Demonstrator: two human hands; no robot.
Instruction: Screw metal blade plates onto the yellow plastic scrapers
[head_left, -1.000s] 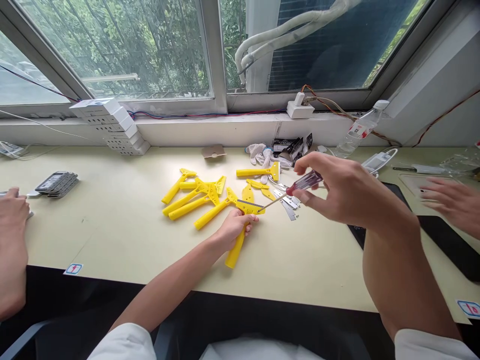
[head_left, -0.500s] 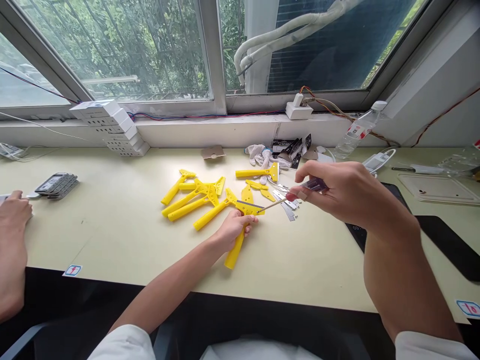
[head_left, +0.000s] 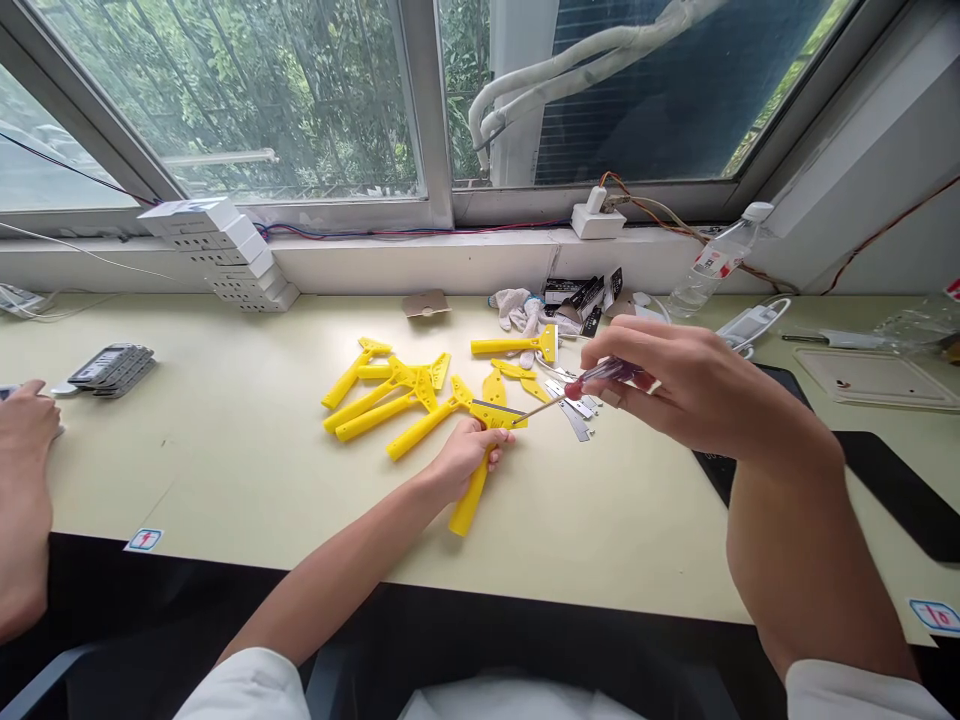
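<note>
My left hand (head_left: pixel 466 460) is closed around a yellow scraper (head_left: pixel 469 503) just below its head, where a dark blade edge shows. In my right hand (head_left: pixel 686 395) is a screwdriver (head_left: pixel 609 372) with a clear and red handle, gripped by the fingertips. Its thin shaft slants down left, and the tip meets the scraper head near a screw position. Several yellow scraper bodies (head_left: pixel 375 405) lie left of my left hand. Beyond it are another yellow scraper (head_left: pixel 510 346) with a metal blade, small yellow cover pieces (head_left: pixel 516 371), and loose blades with small screws (head_left: pixel 577 424).
White gloves (head_left: pixel 517 308) and black packets (head_left: pixel 581 298) lie at the back, near a brown cardboard piece (head_left: pixel 426 304). A plastic bottle (head_left: pixel 712 262) and a dark tablet-like device (head_left: pixel 787 385) are at right. At far left, another person's hand (head_left: pixel 28 425) rests near a stack of grey parts (head_left: pixel 112 370).
My right hand's fingers have shifted and opened slightly on the screwdriver handle, showing more of it. The screwdriver tip stays at the scraper head; my left hand holds still.
</note>
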